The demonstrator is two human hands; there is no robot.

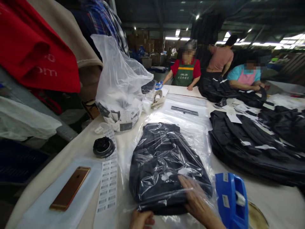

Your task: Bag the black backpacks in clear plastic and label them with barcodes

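A black backpack (164, 152), as far as its shape shows, lies on the table inside a clear plastic bag (203, 165). White tags or papers show through the plastic. My left hand (142, 219) is at the near edge of the bag, its fingers curled in around the plastic there. My right hand (197, 202) rests at the lower right of the backpack with fingers stretched out. Plastic film lies about its fingers; whether they are under or over it is hard to tell. Beside my right hand stands a blue tape dispenser (230, 200).
Left lie a phone (70, 189), a barcode label strip (107, 184) and a black round object (103, 147). A plastic sack of labels (119, 111) stands behind. Black bags (250, 146) are piled right. Co-workers (186, 68) are across the table, one with hands on black goods.
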